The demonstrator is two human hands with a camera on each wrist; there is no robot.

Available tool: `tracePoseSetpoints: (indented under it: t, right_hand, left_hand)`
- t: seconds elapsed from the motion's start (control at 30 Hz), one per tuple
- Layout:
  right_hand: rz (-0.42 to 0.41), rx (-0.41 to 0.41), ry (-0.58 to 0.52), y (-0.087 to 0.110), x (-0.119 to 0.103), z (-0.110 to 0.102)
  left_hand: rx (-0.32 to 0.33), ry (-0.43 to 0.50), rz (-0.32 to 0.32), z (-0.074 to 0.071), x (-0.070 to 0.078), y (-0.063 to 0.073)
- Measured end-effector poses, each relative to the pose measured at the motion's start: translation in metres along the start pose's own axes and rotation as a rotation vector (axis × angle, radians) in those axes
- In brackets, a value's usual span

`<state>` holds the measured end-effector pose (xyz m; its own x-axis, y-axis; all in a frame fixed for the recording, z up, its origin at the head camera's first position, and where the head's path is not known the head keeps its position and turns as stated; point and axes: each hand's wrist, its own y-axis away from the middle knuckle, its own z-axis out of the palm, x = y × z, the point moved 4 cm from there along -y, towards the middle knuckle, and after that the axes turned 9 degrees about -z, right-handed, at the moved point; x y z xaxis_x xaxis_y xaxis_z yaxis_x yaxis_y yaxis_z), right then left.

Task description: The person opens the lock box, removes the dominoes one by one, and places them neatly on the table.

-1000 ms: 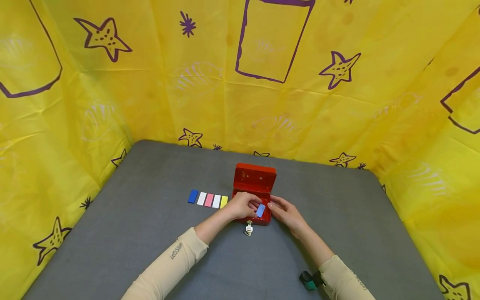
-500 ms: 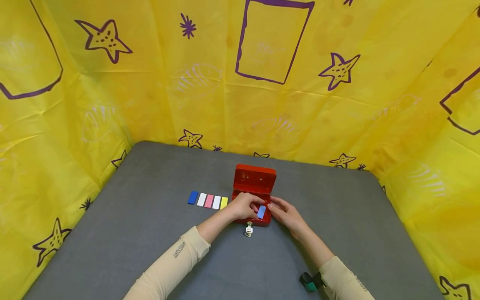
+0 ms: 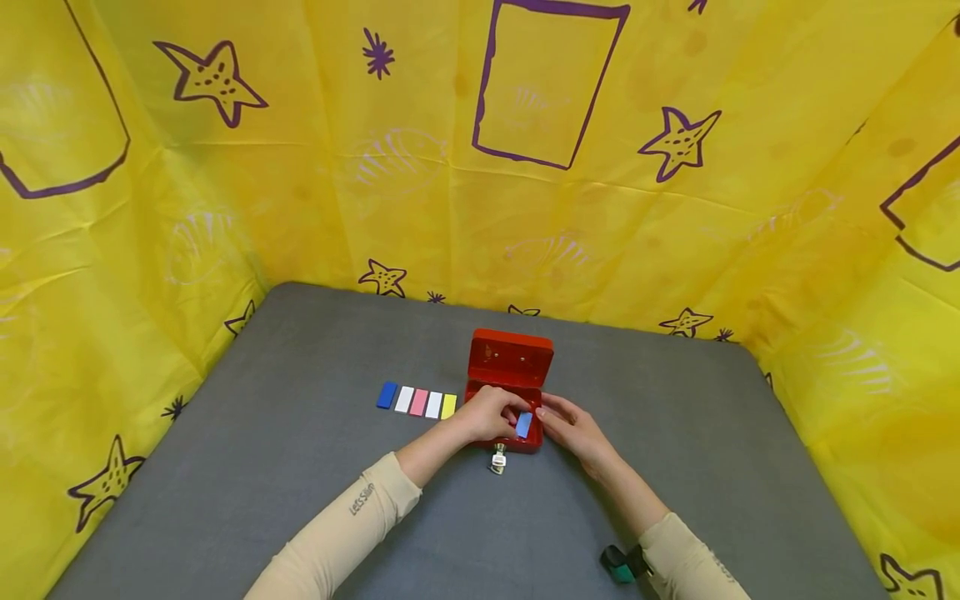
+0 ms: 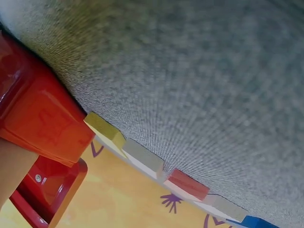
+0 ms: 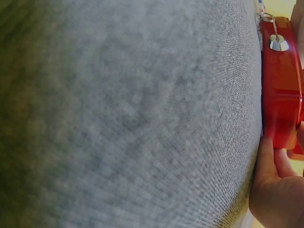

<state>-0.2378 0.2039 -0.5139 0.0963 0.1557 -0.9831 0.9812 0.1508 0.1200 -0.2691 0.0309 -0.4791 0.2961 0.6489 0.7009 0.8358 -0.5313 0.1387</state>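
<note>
A red cash box stands on the grey table with its lid raised. My left hand reaches down into it, fingers curled, pinching a light blue block low inside the box. My right hand holds the box at its right side, thumb by the rim and fingers along the outer wall. In the right wrist view, fingertips touch the box's end. A key with a white tag hangs from the front lock.
Left of the box lies a row of flat blocks: dark blue, white, pink, another white and yellow. A black and green strap is by the right forearm. Yellow patterned cloth walls the table.
My left hand has moved slightly down and right inside the box, and the light blue block has gone lower with it. The right hand stays at the box's side.
</note>
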Motion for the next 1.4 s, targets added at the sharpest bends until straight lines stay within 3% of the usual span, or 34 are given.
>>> tracePoseSetpoints:
  t: [0.4,0.93,1.17,1.4]
  right_hand:
    - [-0.014,-0.007,-0.015,0.0,0.0,0.0]
    - [0.002,0.007,0.036,0.001,0.002,-0.001]
    - [0.016,0.011,0.02,0.003,-0.001,0.0]
    - [0.005,0.004,-0.009,0.002,0.0,0.0]
  left_hand:
    - [0.038,-0.001,0.038,-0.009,0.0,0.009]
    - [0.056,0.196,-0.029,-0.028,-0.007,0.03]
    - [0.07,0.27,-0.045,-0.043,-0.016,0.04]
    - [0.11,0.285,-0.026,-0.064,-0.028,0.054]
